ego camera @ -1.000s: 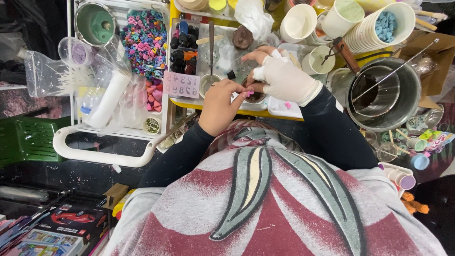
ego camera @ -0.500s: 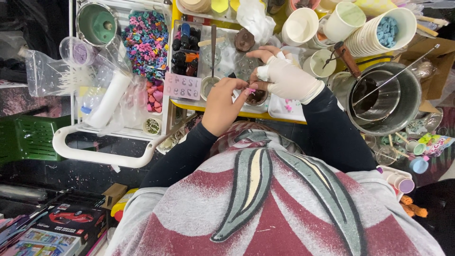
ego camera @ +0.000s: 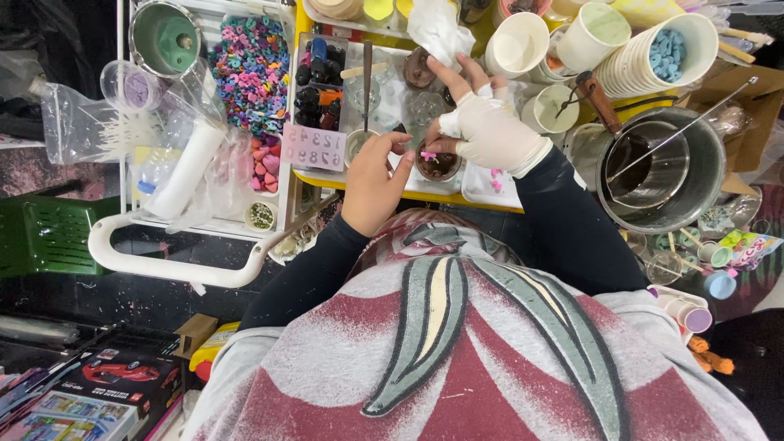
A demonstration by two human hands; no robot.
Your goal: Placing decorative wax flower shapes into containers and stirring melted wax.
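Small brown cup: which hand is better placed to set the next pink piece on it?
Left, probably. The bare left hand has its fingertips pinched right at the small brown cup, by the pink piece. The gloved right hand is wrapped around the cup's far side, steadying it.

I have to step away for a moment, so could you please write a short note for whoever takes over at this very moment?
Left hand: bare, fingertips at the rim of the small cup of brown filling.
Right hand: white glove, steadying that cup from the far side.
The cup sits on the yellow tray; a pink decoration already lies on the filling.
More pink pieces lie just right of the cup; mixed candy shapes are in the white rack to the left.
Left: any further toppings; I cannot tell how many.
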